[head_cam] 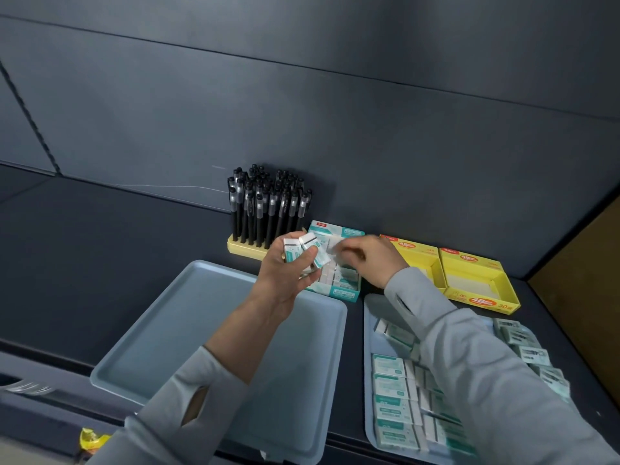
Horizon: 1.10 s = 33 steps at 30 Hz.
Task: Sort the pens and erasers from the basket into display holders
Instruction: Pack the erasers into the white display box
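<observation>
Left hand (288,273) grips several erasers (307,251) above the teal display box (340,292) on the worktop (100,250). Right hand (372,260) pinches a single eraser (334,250), blurred, over the same box. Pens (268,203) stand in the yellow holder (242,248) behind.

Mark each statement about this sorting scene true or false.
1. The left hand holds erasers. True.
2. The pens lie flat in a tray. False: they stand upright in the yellow holder.
3. The right hand reaches over the teal box. True.
4. The tray under the right sleeve holds pens. False: it holds wrapped erasers.
</observation>
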Tool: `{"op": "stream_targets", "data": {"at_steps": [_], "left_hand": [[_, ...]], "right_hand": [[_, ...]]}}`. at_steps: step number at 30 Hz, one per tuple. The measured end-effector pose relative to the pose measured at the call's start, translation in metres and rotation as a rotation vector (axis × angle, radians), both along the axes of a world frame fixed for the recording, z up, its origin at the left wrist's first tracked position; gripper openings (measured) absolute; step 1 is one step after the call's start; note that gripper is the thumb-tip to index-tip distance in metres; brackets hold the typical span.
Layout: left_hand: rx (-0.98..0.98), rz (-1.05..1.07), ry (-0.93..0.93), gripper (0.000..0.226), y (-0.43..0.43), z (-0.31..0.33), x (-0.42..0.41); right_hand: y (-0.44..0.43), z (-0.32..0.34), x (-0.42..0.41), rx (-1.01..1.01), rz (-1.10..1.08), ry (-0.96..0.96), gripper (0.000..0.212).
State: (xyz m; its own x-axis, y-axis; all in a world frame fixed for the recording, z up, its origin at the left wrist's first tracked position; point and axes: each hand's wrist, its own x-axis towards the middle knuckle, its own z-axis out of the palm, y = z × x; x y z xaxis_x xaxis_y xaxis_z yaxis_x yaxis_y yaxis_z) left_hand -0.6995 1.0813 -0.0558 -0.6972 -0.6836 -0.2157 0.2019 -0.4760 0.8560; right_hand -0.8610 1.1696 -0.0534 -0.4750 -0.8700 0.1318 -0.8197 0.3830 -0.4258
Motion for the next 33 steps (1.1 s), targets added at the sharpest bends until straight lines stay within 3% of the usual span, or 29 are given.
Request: {"op": "stream_targets", "data": {"at_steps": [3, 5, 7, 9, 13, 17, 22, 24, 27, 33], "left_hand": [[-0.026, 0.016, 0.012, 0.024, 0.001, 0.001, -0.001], [-0.044, 0.018, 0.031, 0.025, 0.003, 0.001, -0.001], [-0.028, 0.014, 0.05, 0.025, 0.006, 0.002, -0.001], [0.028, 0.022, 0.057, 0.021, 0.006, 0.004, 0.001], [0.281, 0.094, 0.054, 0.024, 0.0, 0.009, 0.005], [0.383, 0.102, 0.054, 0.04, -0.004, 0.014, 0.011], [0.27, 0.052, 0.042, 0.05, 0.0, 0.013, 0.015], [0.215, 0.027, 0.057, 0.052, 0.001, 0.01, 0.017], [0.187, 0.003, 0.086, 0.056, 0.001, 0.008, 0.02], [0.093, -0.024, 0.047, 0.036, 0.001, 0.001, 0.024]], "right_hand": [[-0.001, 0.014, 0.02, -0.296, 0.008, -0.638, 0.014], [-0.002, 0.02, 0.031, -0.311, 0.078, -0.726, 0.006], [-0.001, 0.022, 0.033, -0.321, 0.091, -0.727, 0.011], [0.002, 0.021, 0.025, -0.342, 0.051, -0.669, 0.016], [0.016, 0.018, 0.006, -0.227, -0.092, -0.293, 0.019], [0.023, 0.01, 0.004, -0.021, -0.106, -0.2, 0.023], [0.021, 0.004, 0.014, 0.097, -0.067, -0.023, 0.004], [0.02, 0.005, 0.017, 0.164, -0.027, 0.059, 0.014], [0.017, 0.002, 0.021, 0.168, -0.023, 0.168, 0.009], [0.011, -0.004, 0.026, 0.182, -0.049, 0.307, 0.008]]}}
